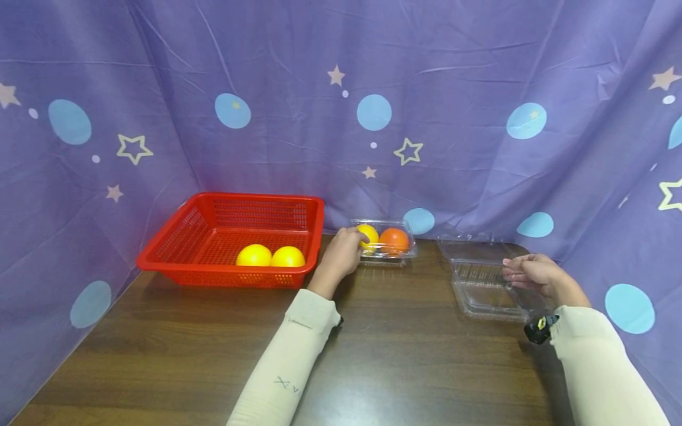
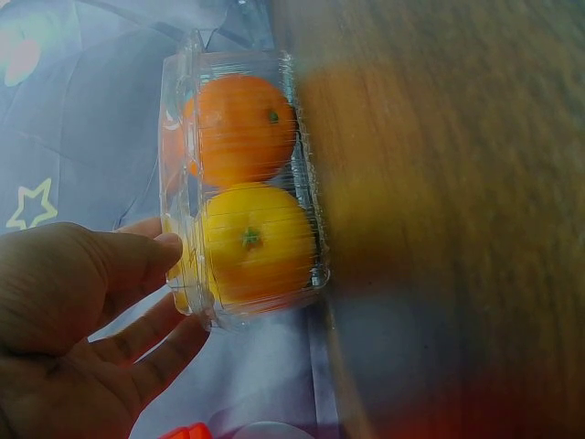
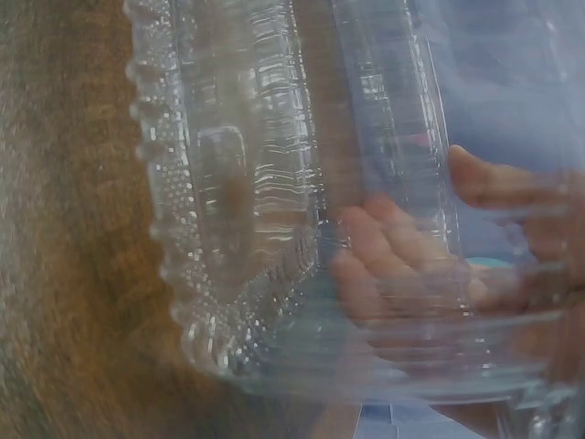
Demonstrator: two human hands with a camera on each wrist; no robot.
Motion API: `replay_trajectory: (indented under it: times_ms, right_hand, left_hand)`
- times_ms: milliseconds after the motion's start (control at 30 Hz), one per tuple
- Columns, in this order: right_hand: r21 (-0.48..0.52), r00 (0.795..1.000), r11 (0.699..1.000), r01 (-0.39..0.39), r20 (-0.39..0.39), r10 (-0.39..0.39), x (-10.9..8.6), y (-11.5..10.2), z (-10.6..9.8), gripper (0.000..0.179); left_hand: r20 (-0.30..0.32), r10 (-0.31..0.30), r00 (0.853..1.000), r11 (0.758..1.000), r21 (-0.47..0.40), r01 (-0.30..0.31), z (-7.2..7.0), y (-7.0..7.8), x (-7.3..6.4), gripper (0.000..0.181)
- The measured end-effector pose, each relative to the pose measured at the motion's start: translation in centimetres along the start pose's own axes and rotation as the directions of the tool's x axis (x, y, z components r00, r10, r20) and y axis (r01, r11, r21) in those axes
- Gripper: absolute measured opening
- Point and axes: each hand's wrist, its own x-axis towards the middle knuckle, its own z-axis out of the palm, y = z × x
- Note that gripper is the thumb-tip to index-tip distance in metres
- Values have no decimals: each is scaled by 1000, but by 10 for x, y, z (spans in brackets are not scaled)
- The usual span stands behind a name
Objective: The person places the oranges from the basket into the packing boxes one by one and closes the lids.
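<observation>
A clear plastic container with its lid down holds a yellow fruit and an orange, side by side. My left hand grips its left end, the thumb over the lid's edge and fingers at the end wall in the left wrist view. Over at the right, a second clear container lies with its lid folded back and no fruit inside. Beside its right part is my right hand, fingers nearly straight. In the right wrist view those fingers are blurred behind clear plastic; whether they touch it I cannot tell.
A red slotted basket stands at the left of the wooden table, with two yellow fruits near its front wall. A purple patterned curtain hangs behind the table and along its sides.
</observation>
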Motion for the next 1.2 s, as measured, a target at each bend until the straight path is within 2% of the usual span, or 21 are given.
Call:
replay_trajectory:
  times_ms: [133,500,833,1033,1200]
  right_hand:
    - [71,1000,997,15,4,-15,0,1,0,18]
    - [253,999,967,16,35,-26,-2,1,2,13]
    - [445,996,895,21,64,-56,-8,7,4,17]
    - [507,994,861,32,76,-82,-11,9,6,20]
    - [558,983,828,57,112,-143,-12,11,7,21]
  left_hand:
    - [2,-4,1000,1000,-5,4,0,0,0,24]
    - [1,-10,1000,1000,-10,10,-2,1,-1,25]
    - [5,-10,1000,1000,-11,10,-1,1,-1,24]
    - [11,-13,1000,1000,-14,13,0,1,0,25]
    - [10,-14,1000,1000,-17,14,0,0,0,25]
